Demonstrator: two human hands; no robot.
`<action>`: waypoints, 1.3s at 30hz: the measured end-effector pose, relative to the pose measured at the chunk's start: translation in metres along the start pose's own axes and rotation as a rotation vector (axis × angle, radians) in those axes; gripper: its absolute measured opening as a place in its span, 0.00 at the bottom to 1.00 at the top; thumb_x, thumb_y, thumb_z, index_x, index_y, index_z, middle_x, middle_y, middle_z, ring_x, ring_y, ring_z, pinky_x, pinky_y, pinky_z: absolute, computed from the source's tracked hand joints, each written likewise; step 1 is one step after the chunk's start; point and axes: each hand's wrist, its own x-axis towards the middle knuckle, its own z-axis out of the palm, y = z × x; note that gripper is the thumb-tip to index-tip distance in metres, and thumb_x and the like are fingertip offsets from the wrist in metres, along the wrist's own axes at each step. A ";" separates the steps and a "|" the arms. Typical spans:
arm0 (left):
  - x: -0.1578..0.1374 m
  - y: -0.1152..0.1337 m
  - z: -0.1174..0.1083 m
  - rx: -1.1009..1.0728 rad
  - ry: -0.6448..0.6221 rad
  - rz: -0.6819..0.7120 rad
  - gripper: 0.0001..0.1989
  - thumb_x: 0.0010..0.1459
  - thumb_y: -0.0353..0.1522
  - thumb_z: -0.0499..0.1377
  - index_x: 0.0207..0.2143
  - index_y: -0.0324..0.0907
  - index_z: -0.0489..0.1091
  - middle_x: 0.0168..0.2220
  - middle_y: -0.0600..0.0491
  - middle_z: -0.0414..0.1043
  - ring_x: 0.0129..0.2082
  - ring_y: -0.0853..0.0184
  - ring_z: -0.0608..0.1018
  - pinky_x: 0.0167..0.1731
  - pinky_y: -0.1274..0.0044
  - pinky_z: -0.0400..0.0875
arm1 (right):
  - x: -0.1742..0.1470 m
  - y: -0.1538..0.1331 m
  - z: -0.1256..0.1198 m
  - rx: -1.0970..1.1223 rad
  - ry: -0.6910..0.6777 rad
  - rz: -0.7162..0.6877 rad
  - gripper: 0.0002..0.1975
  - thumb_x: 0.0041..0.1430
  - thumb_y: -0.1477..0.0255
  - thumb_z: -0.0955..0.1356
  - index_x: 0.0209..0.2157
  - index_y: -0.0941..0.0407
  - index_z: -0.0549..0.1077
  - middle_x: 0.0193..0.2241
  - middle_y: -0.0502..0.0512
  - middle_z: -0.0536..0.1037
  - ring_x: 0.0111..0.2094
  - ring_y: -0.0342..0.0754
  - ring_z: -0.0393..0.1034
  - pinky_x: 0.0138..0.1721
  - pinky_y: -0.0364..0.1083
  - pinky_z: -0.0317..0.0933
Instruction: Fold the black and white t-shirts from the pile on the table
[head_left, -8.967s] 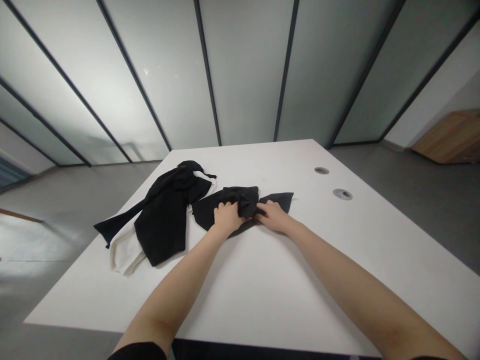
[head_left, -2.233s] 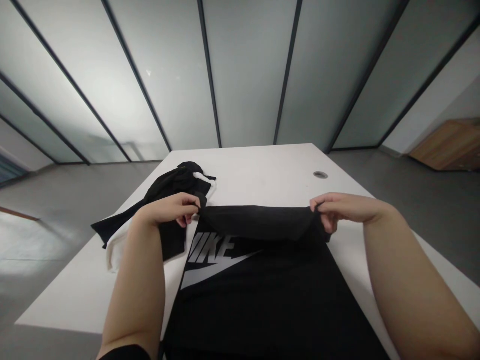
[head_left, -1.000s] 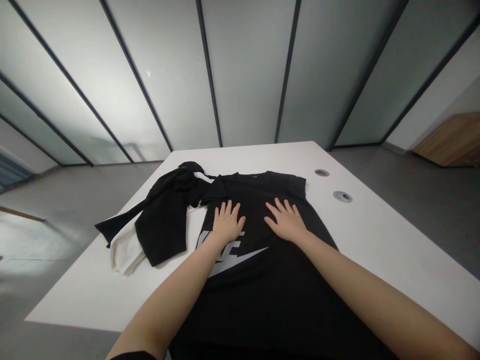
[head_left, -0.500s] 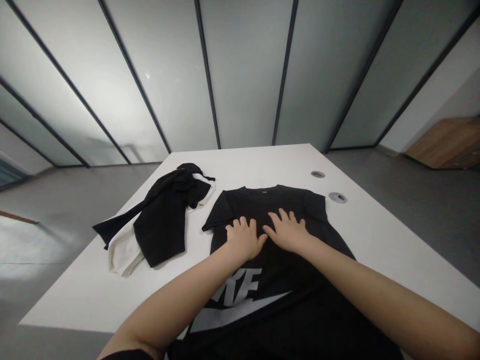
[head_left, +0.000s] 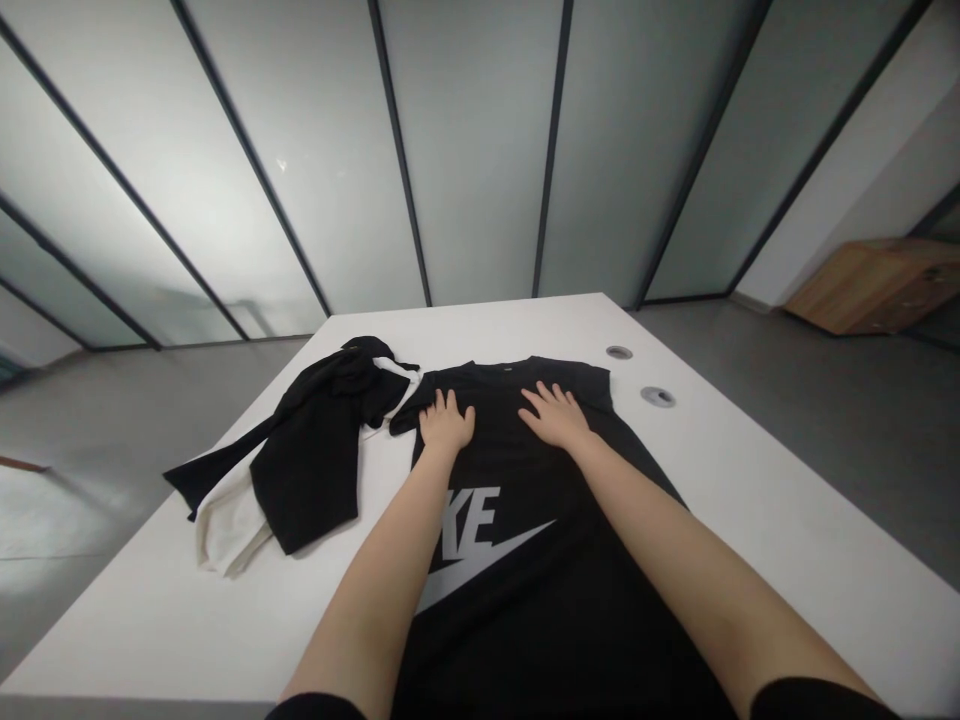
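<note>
A black T-shirt (head_left: 525, 470) with grey lettering and a swoosh lies spread on the white table (head_left: 757, 520), its collar at the far side. My left hand (head_left: 446, 422) rests on the upper left of the shirt, below the left sleeve, fingers spread. On the upper right of the chest lies my right hand (head_left: 556, 415), also with its fingers apart. Both palms face down and neither hand grips the cloth. My left forearm covers part of the lettering.
Left of the shirt, black garments (head_left: 315, 455) lie heaped with a white garment (head_left: 232, 515) under them, close to the left sleeve. Two round grommets (head_left: 658, 397) are set in the table at right. Beyond stand frosted glass panels (head_left: 480, 150) and a wooden cabinet (head_left: 870, 285).
My hands have moved apart and farther up the shirt toward its collar. The shirt's upper part has shifted away from me, and its left sleeve now lies close to the heap.
</note>
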 end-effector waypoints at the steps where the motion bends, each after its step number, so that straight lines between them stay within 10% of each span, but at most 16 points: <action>1: 0.000 -0.006 -0.001 0.004 0.007 -0.011 0.38 0.72 0.49 0.46 0.77 0.40 0.56 0.78 0.38 0.52 0.72 0.43 0.67 0.70 0.54 0.58 | 0.001 0.009 -0.002 0.015 0.009 0.027 0.35 0.76 0.50 0.56 0.77 0.47 0.58 0.79 0.58 0.49 0.78 0.67 0.41 0.74 0.67 0.44; 6: -0.005 -0.030 -0.006 0.011 0.016 -0.059 0.37 0.72 0.46 0.46 0.76 0.36 0.58 0.67 0.33 0.71 0.65 0.42 0.74 0.64 0.54 0.65 | 0.003 0.067 -0.008 0.167 0.091 0.241 0.34 0.74 0.55 0.58 0.75 0.52 0.63 0.78 0.64 0.52 0.70 0.69 0.63 0.66 0.65 0.61; 13: 0.000 -0.039 -0.011 -0.050 0.167 -0.119 0.38 0.70 0.41 0.52 0.76 0.33 0.54 0.70 0.30 0.65 0.66 0.43 0.72 0.62 0.58 0.68 | 0.001 0.114 -0.010 0.217 0.465 0.541 0.37 0.69 0.62 0.61 0.73 0.65 0.63 0.75 0.80 0.54 0.74 0.86 0.42 0.66 0.84 0.42; 17: 0.004 -0.039 -0.012 -0.107 0.194 -0.133 0.37 0.69 0.41 0.54 0.76 0.38 0.56 0.77 0.34 0.54 0.69 0.42 0.69 0.63 0.55 0.67 | 0.002 0.088 -0.008 0.157 0.471 0.328 0.33 0.71 0.63 0.60 0.73 0.59 0.65 0.76 0.70 0.56 0.76 0.80 0.40 0.68 0.80 0.41; 22: 0.005 -0.052 -0.019 -0.140 0.281 -0.151 0.31 0.68 0.39 0.55 0.71 0.41 0.65 0.76 0.38 0.56 0.72 0.44 0.64 0.66 0.53 0.64 | 0.001 0.045 0.001 0.078 0.128 -0.025 0.30 0.76 0.60 0.59 0.74 0.53 0.66 0.77 0.61 0.58 0.77 0.69 0.46 0.74 0.68 0.43; 32: 0.016 -0.098 -0.018 -0.196 0.254 -0.199 0.29 0.72 0.39 0.50 0.70 0.36 0.63 0.73 0.34 0.61 0.75 0.39 0.58 0.67 0.47 0.61 | -0.002 0.033 -0.002 0.001 -0.003 -0.028 0.30 0.78 0.57 0.57 0.76 0.49 0.62 0.78 0.58 0.53 0.78 0.67 0.44 0.75 0.66 0.41; 39: 0.041 -0.126 -0.024 -0.407 0.301 -0.201 0.24 0.72 0.32 0.46 0.67 0.35 0.62 0.65 0.33 0.71 0.64 0.48 0.76 0.61 0.62 0.72 | 0.000 0.024 0.000 -0.017 0.009 0.001 0.30 0.78 0.58 0.57 0.76 0.48 0.61 0.78 0.57 0.53 0.78 0.67 0.45 0.75 0.67 0.41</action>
